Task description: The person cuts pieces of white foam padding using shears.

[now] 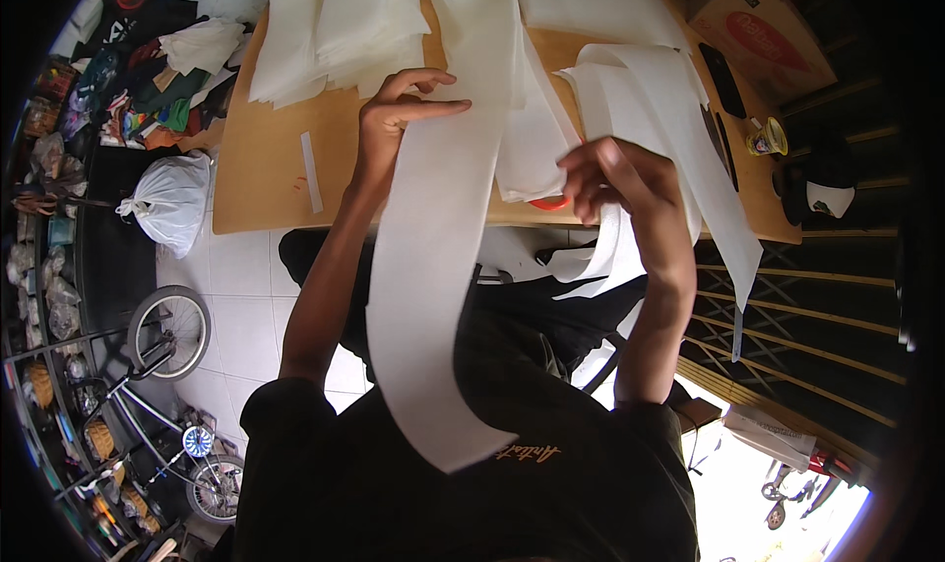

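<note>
A long white strip (433,237) of thin, fabric-like sheet runs from the table toward me, its lower end curling in front of my dark shirt. My left hand (394,119) has its fingers at the strip's left edge, the thumb laid across its face and the strip seemingly pinched. To the right, my right hand (625,173) is raised with loosely bent, spread fingers and nothing visible in them. Just below its fingertips, an orange handle (551,205) shows at the table edge, mostly covered. More white strips (655,99) drape over the table's front edge, partly behind my right hand.
Stacks of white sheets (364,26) lie across the back of the wooden table (266,168). A narrow white piece (311,173) rests at left. A cardboard box (758,35) and yellow cup (766,137) stand at right. A bicycle (172,405) and white bag (172,198) are on the left floor.
</note>
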`<action>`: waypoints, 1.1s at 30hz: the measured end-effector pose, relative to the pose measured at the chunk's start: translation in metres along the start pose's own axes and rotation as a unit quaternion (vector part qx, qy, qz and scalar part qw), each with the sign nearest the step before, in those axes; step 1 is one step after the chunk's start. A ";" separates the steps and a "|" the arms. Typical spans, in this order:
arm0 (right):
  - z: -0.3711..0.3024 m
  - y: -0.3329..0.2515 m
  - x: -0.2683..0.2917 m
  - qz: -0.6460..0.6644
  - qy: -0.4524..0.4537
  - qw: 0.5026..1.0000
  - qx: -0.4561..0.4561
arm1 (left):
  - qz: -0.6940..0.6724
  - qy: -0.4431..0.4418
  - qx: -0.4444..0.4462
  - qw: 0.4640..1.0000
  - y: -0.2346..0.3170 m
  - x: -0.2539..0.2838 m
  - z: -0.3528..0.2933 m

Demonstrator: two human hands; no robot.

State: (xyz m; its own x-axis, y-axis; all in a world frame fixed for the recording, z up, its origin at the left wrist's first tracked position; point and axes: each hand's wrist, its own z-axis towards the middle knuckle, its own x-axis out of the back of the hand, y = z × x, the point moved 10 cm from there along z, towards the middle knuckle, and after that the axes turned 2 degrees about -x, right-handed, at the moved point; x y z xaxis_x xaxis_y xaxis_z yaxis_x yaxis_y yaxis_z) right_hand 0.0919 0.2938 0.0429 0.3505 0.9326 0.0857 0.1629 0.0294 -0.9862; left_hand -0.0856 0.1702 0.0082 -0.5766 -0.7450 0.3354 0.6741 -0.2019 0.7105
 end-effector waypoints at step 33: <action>0.021 0.042 0.043 -0.389 0.218 0.895 0.035 | -0.249 -0.063 0.371 0.893 -0.037 0.013 -0.043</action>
State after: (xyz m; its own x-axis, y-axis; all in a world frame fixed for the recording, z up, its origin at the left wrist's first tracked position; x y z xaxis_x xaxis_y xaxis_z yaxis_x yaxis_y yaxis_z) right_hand 0.0941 0.3428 0.0024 0.4856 0.3924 0.7812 0.4602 0.6450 -0.6101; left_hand -0.0982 0.1412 -0.0403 -0.7983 -0.5935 -0.1023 -0.1438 0.0229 0.9893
